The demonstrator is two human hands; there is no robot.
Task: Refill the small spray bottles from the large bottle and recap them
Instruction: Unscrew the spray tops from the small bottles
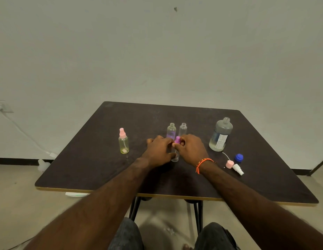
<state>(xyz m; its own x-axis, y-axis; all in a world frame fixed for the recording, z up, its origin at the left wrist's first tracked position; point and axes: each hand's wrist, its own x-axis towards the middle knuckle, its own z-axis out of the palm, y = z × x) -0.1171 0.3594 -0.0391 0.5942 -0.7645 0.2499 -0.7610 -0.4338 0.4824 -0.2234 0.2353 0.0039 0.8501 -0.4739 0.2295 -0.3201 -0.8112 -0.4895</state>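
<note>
A small clear spray bottle [175,156] stands at the table's middle, mostly hidden between my hands. My left hand [159,150] grips its body. My right hand [192,147] pinches its purple spray cap [177,140] at the top. Behind them stand two uncapped small bottles, one purple-tinted [171,131] and one clear [183,129]. A yellowish bottle with a pink spray cap [123,141] stands at the left. The large bottle [220,135], open and about half full of clear liquid, stands at the right.
On the dark table [103,170], right of my right wrist, lie a pink spray cap with its tube [229,164], a white spray cap [238,169] and the blue lid [238,157]. A white wall rises behind; a cable runs along the floor at left.
</note>
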